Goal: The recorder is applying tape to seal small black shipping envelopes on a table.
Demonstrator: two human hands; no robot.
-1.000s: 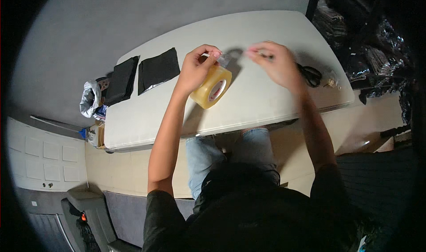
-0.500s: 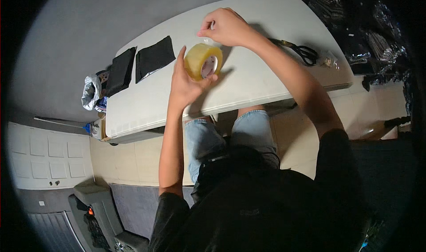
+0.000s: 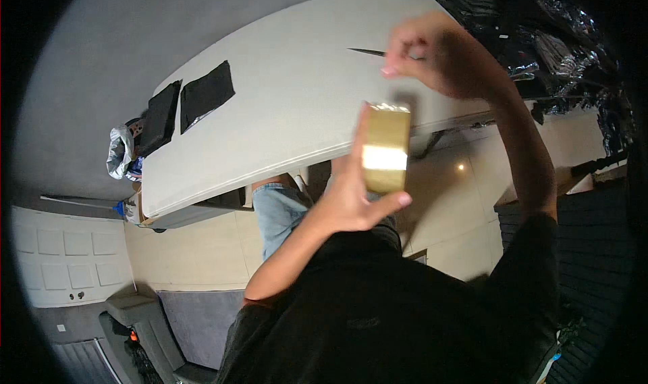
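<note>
My left hand (image 3: 351, 198) holds a roll of clear yellowish packing tape (image 3: 386, 147) up off the white table (image 3: 283, 114), close to my chest, its outer band facing me. Thumb and fingers clamp the roll's sides. My right hand (image 3: 439, 53) hovers above the roll with fingertips pinched together, apparently on the tape's loose end, though the strip is too blurred to make out. A dark pointed tip of scissors (image 3: 368, 51) lies on the table just left of my right hand.
Two flat black packets (image 3: 206, 93) (image 3: 160, 117) lie at the table's left end. A silver bag (image 3: 120, 153) sits by that end on the floor. Dark shiny wrapped goods (image 3: 560, 39) pile up at the right. A white panelled door (image 3: 64, 262) is at lower left.
My left hand lifted the tape roll off the table and brought it toward me and to the right. My right hand moved right and up, staying above the roll. The view tilted.
</note>
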